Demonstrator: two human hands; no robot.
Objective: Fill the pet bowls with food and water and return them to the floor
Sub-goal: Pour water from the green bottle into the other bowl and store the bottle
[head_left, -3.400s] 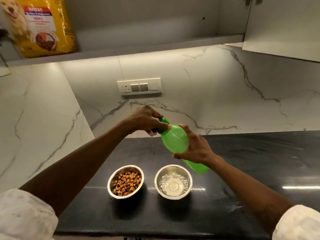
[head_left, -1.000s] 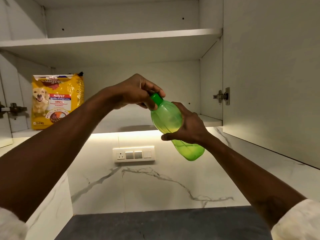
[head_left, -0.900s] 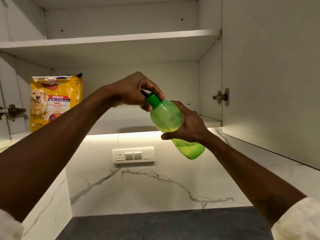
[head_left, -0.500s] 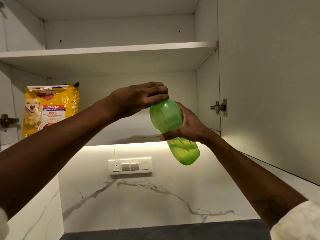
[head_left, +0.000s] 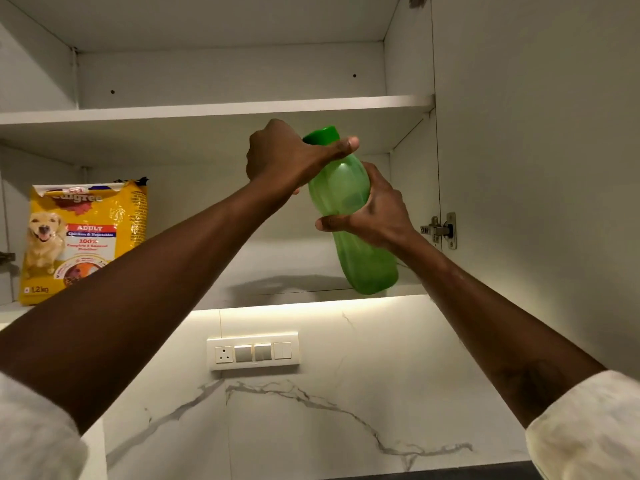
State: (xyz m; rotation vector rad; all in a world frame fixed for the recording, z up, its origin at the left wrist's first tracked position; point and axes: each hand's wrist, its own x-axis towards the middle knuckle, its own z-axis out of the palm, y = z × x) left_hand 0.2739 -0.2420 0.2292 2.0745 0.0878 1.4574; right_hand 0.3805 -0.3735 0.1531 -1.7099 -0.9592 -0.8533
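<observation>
A green plastic water bottle [head_left: 360, 251] is held up in front of the open wall cabinet, nearly upright and leaning a little to the left. My right hand [head_left: 375, 209] grips its middle. My left hand [head_left: 287, 157] is closed around its neck, just under the green cap [head_left: 322, 135]. The bottle's base hangs just above the lower shelf [head_left: 277, 289]. A yellow dog food bag [head_left: 81, 237] stands at the left end of that shelf. The two pet bowls are out of view below.
The cabinet's upper shelf [head_left: 207, 110] holds nothing I can see. The open cabinet door [head_left: 536, 168] stands at the right with its hinge [head_left: 440, 230] near my right wrist. A switch panel [head_left: 252, 351] sits on the marble wall below.
The view has lifted from the counter and bowls to the cabinet. Both hands have raised the bottle toward the lower shelf, and it has turned more upright.
</observation>
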